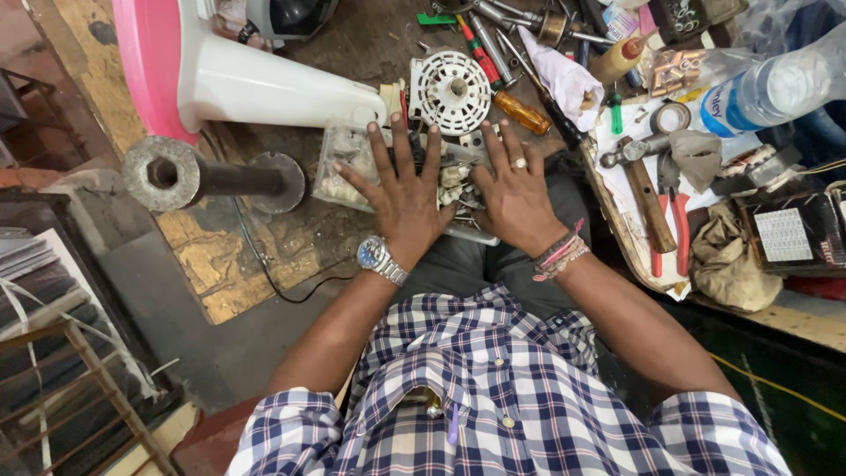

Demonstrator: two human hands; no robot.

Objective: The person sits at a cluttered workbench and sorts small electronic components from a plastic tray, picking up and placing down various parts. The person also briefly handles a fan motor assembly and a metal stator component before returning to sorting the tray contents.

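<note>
My left hand (404, 196) lies flat, fingers spread, on a clear plastic box (345, 167) of small metal parts that rests on my lap. My right hand (514, 194), with a ring on one finger, lies flat beside it on the box's right half, fingers apart. Neither hand grips anything. A wristwatch (376, 256) is on my left wrist and thread bands (559, 254) are on my right. Just beyond my fingertips sits a white round fan motor housing (453, 91).
A white and pink fan base (229, 79) lies at upper left, with a heavy metal rod with a hex end (207, 176) below it. Screwdrivers (507, 92), a hammer (646, 192), red-handled pliers (679, 231), a plastic bottle (767, 92) and rags crowd the board at right.
</note>
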